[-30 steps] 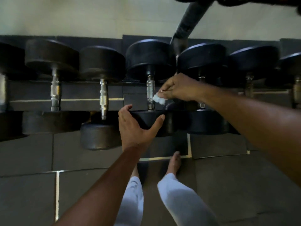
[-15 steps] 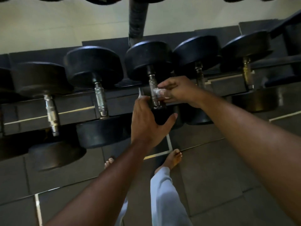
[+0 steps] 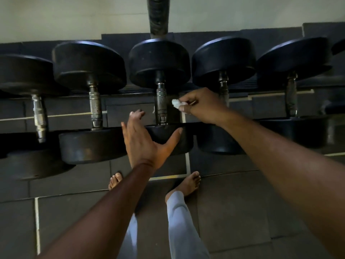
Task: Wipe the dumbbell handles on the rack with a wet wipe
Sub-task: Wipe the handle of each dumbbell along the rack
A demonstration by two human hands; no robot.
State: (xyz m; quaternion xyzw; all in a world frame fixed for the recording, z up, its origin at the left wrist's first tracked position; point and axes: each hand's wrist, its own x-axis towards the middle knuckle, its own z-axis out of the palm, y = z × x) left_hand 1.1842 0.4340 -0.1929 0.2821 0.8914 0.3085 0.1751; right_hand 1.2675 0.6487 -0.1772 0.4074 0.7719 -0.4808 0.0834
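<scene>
my right hand (image 3: 200, 105) pinches the wet wipe (image 3: 176, 103), a small white crumpled ball, between the thumb and the fingertips, and the other fingers are curled in. the wipe is just beside the middle handle (image 3: 161, 103), at its 3 o'clock side, and i cannot tell if it touches the metal. my left hand (image 3: 143, 141) is spread with straight fingers and holds nothing; the thumb points to 2 o'clock and lies over the near head (image 3: 186, 141) of the same dumbbell, and the fingers reach up to 12 o'clock, left of the handle. so the middle handle stands between my two hands, at about 1 o'clock from the left one and 9 o'clock from the right one. on the rack (image 3: 130, 113) i count five dumbbells with a handle that shows: the one at the far left (image 3: 38, 116), the second (image 3: 95, 107), the middle one, the fourth (image 3: 223, 85), partly behind my right hand, and the fifth (image 3: 291, 98). at the right edge, at 3 o'clock, one more dark head (image 3: 338, 46) is cut by the frame. there is one wipe. below, at 6 o'clock, my two bare feet (image 3: 188, 184) stand on the dark floor tiles (image 3: 233, 212).
</scene>
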